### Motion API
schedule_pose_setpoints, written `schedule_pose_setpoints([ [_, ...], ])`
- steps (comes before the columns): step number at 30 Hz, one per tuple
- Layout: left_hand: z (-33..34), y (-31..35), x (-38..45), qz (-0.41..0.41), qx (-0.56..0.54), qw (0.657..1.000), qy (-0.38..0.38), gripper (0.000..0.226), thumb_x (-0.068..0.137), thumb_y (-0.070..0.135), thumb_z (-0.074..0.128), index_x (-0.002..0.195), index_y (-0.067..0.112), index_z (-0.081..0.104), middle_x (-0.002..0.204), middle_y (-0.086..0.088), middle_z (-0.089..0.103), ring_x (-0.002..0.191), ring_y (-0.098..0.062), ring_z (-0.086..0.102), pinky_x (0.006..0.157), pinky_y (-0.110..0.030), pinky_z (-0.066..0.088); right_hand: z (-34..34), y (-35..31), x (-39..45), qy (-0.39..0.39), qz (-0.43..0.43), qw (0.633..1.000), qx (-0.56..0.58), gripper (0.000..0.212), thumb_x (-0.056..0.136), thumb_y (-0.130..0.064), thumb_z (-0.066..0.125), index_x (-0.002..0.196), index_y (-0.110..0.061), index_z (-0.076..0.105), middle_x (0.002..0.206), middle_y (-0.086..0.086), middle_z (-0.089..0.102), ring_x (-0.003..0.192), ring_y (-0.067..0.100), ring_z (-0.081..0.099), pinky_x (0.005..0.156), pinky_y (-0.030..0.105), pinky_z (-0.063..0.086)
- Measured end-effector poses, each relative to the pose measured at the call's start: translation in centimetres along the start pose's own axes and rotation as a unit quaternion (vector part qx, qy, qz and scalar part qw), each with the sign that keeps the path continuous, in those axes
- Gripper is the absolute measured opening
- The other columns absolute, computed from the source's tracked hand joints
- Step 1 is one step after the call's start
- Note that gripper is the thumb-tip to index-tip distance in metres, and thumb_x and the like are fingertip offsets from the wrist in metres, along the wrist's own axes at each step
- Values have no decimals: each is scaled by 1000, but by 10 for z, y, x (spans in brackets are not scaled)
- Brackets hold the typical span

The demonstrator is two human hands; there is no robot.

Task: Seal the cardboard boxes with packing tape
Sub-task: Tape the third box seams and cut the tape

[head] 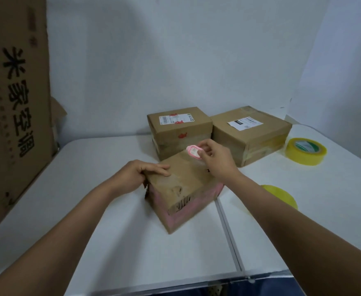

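— Starting from the left: what stands there?
— A tall brown cardboard carton [15, 103] with black printed characters leans at the white counter's [132, 242] edge. Next comes the left hand [137, 174], its fingers [160, 168] curled over the near-left top edge of the small worn brown cardboard box with pink tape [181, 189], gripping it.
— And the right hand?
— The right hand [214, 160] hovers over that box's far corner, pinching a small pink-and-white cutter [193, 152]. The box lies skewed, its long axis running near-left to far-right, directly under both hands.
— What else is nearby?
— Two taped brown boxes with labels [179, 124] [252, 133] sit just behind, a yellow tape roll [305, 153] farther right, another yellow roll [282, 195] partly hidden by the right forearm. Nothing seems to block the reach.
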State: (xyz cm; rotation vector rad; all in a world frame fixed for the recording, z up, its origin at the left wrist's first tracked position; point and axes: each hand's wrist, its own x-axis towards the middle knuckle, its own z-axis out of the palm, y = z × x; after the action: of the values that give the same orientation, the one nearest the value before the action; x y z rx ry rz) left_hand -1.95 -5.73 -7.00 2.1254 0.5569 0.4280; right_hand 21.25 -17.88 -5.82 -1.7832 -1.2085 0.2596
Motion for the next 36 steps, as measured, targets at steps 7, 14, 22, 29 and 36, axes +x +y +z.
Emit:
schedule_pose_setpoints([
  [7,21,-4,39,-46,-131,982,128,46,86,-25,38,82,5,74,121,-2,68,119,-22,60,88,-29,54,8,8,12,-38,-12,983,-180,21,97,-22,53,116,-19,63,119,4,53,111,21,49,93,34,44],
  [14,22,17,42,-90,-82,973,199,69,75,-22,29,91,24,77,123,11,64,107,-2,55,68,1,42,10,-8,-10,-73,-90,987,-109,19,94,-15,56,102,-21,72,106,-5,64,97,5,53,78,5,36],
  [22,63,36,-35,-21,124,972,200,27,91,31,66,117,27,71,117,18,63,112,-7,56,95,-17,42,18,-23,-32,-126,-30,989,-72,23,92,-26,62,78,-10,71,76,-5,60,65,2,52,54,8,37],
  [29,84,30,-43,-17,243,951,190,48,94,33,63,138,17,56,144,3,52,137,-14,40,110,-18,24,30,-31,-36,-125,11,989,-78,17,86,-26,68,73,-17,70,86,-3,67,104,25,56,88,41,51],
  [36,83,23,-44,-2,283,939,195,46,95,36,61,136,16,58,142,5,54,135,-10,42,105,-8,20,31,-27,-43,-93,-22,993,-63,17,87,-26,71,76,-14,67,84,-3,56,81,17,59,82,41,51],
])
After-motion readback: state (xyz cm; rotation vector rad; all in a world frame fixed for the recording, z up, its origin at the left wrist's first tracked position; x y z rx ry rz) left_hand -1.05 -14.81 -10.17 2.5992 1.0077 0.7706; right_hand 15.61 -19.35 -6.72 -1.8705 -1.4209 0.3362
